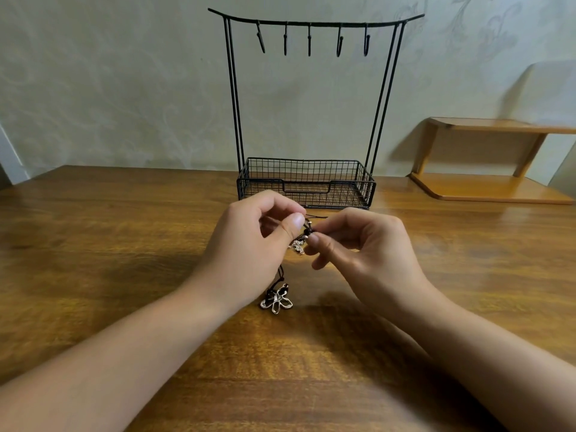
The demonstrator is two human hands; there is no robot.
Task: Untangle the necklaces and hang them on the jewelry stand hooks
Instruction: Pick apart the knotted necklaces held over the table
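1. Left hand (pixel 261 232) and right hand (pixel 358 241) both raised just above the table (pixel 124 244), each pinching the knot of tangled necklaces (pixel 304 236) between thumb and forefinger, remaining fingers loosely curled.
2. Dark cord and pale fine chain (pixel 297 246) bunched together right at the fingertips; too small and blurred to tell which strand passes over which.
3. Risk here: pulling the two pinches apart before finding the crossing, likely tightening the knot instead of opening it.
4. Further risk: tugging hard on the fine chain, probably the weaker strand, and kinking or snapping a link.
5. Below the left hand, dark cord (pixel 281 274) hanging down to a flower-shaped pendant (pixel 276 300) resting on the wood. Lifting too quickly could set the pendant swinging and wrap the cord round the chain again.
6. Slipping grip on the small knot possible, dropping the bundle back onto the table in a fresh heap.
7. Beyond the hands, jewelry stand (pixel 311 120) upright with wire basket (pixel 307 182) at its base and five hooks (pixel 308 42) all bare: nothing hung yet. Reaching over with trailing strands could snag the basket mesh or tip the light frame.
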